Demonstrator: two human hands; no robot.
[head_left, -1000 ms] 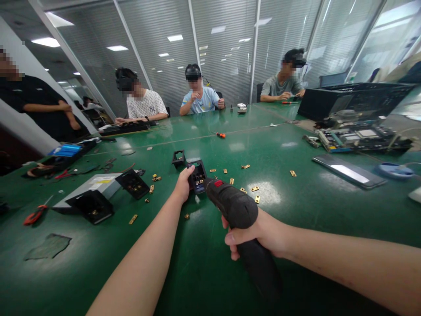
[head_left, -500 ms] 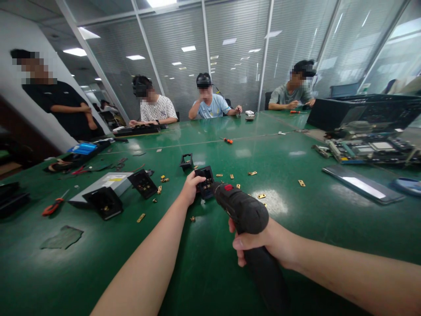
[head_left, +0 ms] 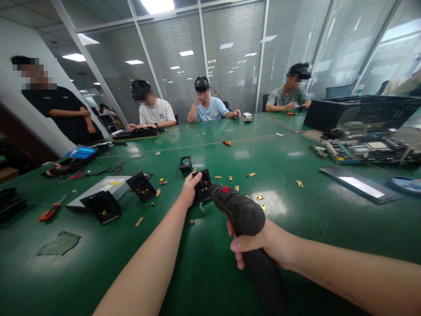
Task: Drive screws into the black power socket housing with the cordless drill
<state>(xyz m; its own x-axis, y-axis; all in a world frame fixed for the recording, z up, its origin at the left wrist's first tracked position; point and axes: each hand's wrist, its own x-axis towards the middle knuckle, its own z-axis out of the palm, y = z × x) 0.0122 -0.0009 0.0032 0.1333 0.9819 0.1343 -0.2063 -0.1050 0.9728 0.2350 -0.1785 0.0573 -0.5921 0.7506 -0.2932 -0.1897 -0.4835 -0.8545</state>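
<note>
My left hand (head_left: 190, 189) grips a black plastic housing (head_left: 204, 181) by its left side, thumb over the top edge. Small brass pieces show inside the housing. In my right hand (head_left: 251, 241) is a black cordless drill (head_left: 241, 210) with a red mark near its front. Its nose points at the right side of the housing; whether the tip touches anything inside is hidden. Around the housing lie several small brass plates (head_left: 251, 174). Behind it stands a black frame (head_left: 185, 163). Two similar black housings, one upright (head_left: 142, 186) and one nearer (head_left: 101, 206), are to the left.
A grey metal box (head_left: 113, 183) and an orange screwdriver (head_left: 49, 214) lie left on the green table (head_left: 315, 250). At right are a dark flat panel (head_left: 358, 184), a circuit board (head_left: 371, 147) and a black case (head_left: 358, 109). Several people are across the table.
The view has shifted slightly, so everything appears a little to the left. Both hands keep their holds, with the drill still aimed at the housing.
</note>
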